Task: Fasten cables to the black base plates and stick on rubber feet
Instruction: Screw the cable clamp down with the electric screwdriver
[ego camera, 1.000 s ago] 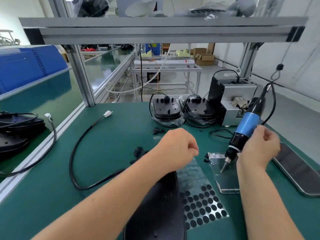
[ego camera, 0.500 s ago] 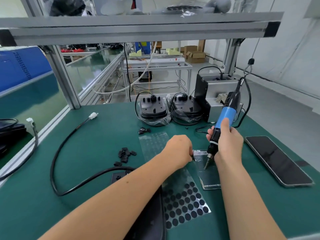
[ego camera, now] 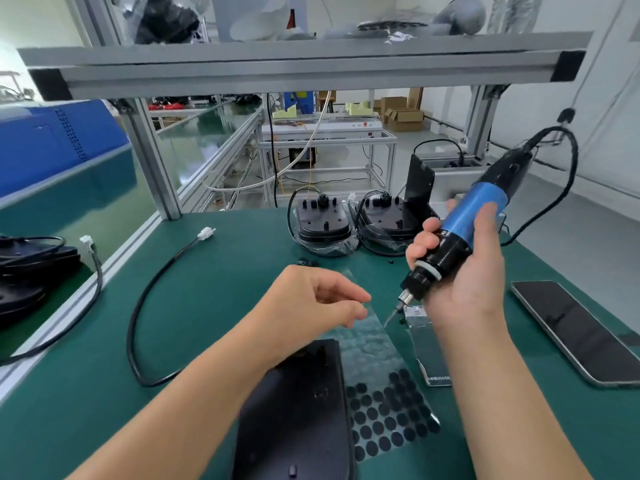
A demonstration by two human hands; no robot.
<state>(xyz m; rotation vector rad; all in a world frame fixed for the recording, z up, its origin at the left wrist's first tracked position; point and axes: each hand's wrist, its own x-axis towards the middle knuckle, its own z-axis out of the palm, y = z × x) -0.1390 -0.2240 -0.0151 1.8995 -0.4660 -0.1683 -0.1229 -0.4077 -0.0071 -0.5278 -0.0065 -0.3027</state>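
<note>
A black base plate [ego camera: 298, 410] lies at the near edge, under my left forearm. Its black cable [ego camera: 138, 306] loops left and ends in a white connector [ego camera: 206, 233]. To the right of the plate lies a clear sheet of round black rubber feet [ego camera: 388, 414]. My left hand [ego camera: 311, 303] hovers above the sheet's far end, thumb and forefinger pinched on a tiny part that the fingers hide. My right hand [ego camera: 464, 292] grips a blue electric screwdriver [ego camera: 474, 216], tilted, with its bit just above a small clear bag [ego camera: 429, 348].
Two more base plates [ego camera: 323, 226] [ego camera: 384, 223] with coiled cables sit in plastic at the back, by a grey machine [ego camera: 450, 178]. A phone [ego camera: 571, 330] lies at the right. Small black clips [ego camera: 306, 261] lie mid-table. Stacked black plates [ego camera: 20, 271] are on the left bench.
My left hand has lifted away from the small bag with its fingertips pinched. My right hand has raised and tilted the screwdriver, its bit still over the bag.
</note>
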